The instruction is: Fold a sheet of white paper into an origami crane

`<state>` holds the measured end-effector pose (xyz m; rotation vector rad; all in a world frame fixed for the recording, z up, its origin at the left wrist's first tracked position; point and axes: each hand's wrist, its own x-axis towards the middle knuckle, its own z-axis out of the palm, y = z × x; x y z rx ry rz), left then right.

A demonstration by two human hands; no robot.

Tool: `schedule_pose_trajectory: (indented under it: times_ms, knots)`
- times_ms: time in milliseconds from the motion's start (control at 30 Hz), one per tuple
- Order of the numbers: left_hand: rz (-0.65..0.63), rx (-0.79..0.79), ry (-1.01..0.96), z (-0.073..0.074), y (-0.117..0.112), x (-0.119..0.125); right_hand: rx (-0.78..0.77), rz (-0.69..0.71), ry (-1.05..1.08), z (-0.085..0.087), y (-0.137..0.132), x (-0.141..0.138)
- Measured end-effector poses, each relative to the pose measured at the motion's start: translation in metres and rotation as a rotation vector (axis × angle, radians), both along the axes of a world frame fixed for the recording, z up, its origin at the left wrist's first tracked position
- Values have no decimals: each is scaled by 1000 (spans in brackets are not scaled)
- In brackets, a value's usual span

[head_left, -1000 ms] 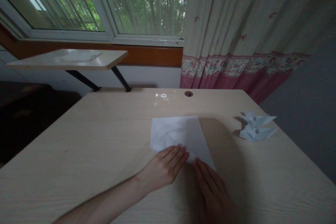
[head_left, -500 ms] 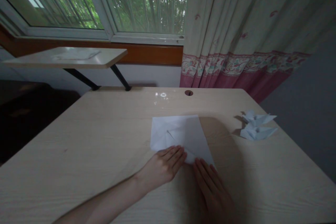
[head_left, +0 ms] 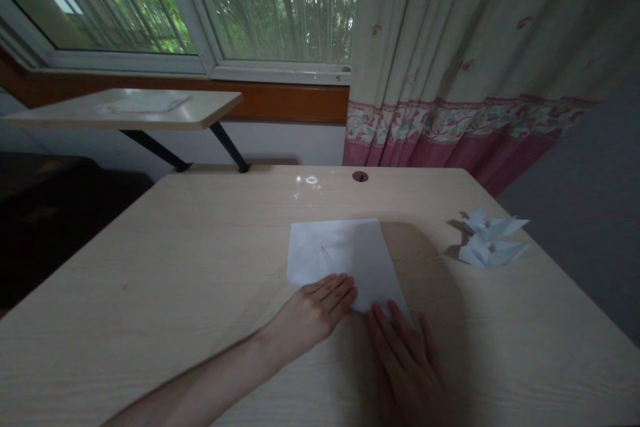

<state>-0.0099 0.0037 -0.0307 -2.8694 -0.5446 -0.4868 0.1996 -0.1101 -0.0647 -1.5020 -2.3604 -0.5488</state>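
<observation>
A white sheet of paper (head_left: 355, 247), partly folded, lies flat on the wooden desk (head_left: 190, 267). Fold lines show near its middle, and a flap sits along its near side. My left hand (head_left: 320, 303) rests on the near left part of the paper, its fingers stretched out and pressing down. Close by, my right hand (head_left: 403, 350) touches the near right edge with its fingers flat and slightly spread. Neither hand is closed round anything. The fingers cover part of the near edge.
Folded white paper pieces (head_left: 493, 250) stand at the desk's right side. A raised shelf (head_left: 150, 110) on black supports is at the back left. A round hole (head_left: 360, 177) is near the back edge, in front of a curtain (head_left: 425, 120).
My right hand's fingers have spread apart a little. My left hand has barely shifted, and the paper stays nearly in place.
</observation>
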Motion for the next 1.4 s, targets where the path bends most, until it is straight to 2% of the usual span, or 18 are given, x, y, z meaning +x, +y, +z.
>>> schedule_pose_trajectory:
  times_ms: [400,633,933,1167,1400]
  knots:
    - [86,12,46,1,13,0,-3,-18,86,9,7,-7]
    - [157,-226,-22,16,29,-3,-49,-25,264,12,16,-22]
    - [209,-336,-118,14,40,4,-123,20,376,14,25,-27]
    - [312,-364,-216,9,38,19,-156,66,248,13,16,-5]
    - [354,-373,-321,0,34,19,-81,93,168,14,5,5]
